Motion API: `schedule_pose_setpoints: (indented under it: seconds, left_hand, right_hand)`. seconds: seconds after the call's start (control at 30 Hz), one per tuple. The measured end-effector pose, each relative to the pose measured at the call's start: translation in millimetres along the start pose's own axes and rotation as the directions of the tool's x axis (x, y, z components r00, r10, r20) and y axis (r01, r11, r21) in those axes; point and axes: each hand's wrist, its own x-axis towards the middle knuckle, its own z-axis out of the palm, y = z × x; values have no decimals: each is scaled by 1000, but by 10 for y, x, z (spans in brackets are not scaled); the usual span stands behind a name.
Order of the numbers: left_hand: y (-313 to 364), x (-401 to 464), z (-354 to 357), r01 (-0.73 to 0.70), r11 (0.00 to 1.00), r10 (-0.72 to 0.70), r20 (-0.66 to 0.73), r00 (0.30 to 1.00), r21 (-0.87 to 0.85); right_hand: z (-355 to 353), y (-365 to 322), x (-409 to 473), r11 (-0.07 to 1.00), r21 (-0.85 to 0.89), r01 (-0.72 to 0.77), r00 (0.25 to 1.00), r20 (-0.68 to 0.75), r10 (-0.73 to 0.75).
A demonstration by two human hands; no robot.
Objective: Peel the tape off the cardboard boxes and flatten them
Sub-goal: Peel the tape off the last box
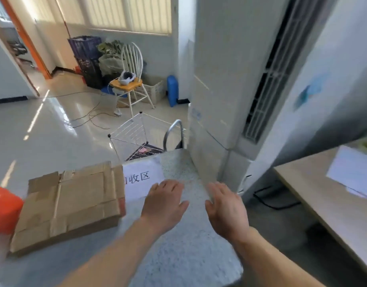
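Both empty, the left hand (165, 200) and right hand (227, 206) hover spread-fingered; the flattened cardboard box (68, 206) overhanging the worktop's (178, 255) left edge could slide off.

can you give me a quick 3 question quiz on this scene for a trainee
1. True or false: the left hand is gripping the cardboard box.
2. What lies between the box and the left hand? A) a paper sign B) scissors C) a tape roll
3. Fill in: both hands are ____, fingers spread, holding nothing.

Key
1. False; it is apart from the box.
2. A, the paper sign.
3. Open; the right hand too.
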Motion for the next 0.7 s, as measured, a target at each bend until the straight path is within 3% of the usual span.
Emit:
schedule_pose_setpoints:
  seconds: [0.13,0.33,0.7]
  left_hand:
    - [1344,217,127,-194,981,195,15,981,-25]
    - [3057,351,225,-460,885,461,-14,888,-63]
    - [4833,643,476,-744,665,746,19,665,-68]
  right_hand:
    - [-629,1055,-638,986,-46,-160,980,-125,153]
    - [-1440,2374,-1703,898,-42,-438,875,-249,416]
    - [-1963,3488,-2936,667,-34,-744,636,-343,692]
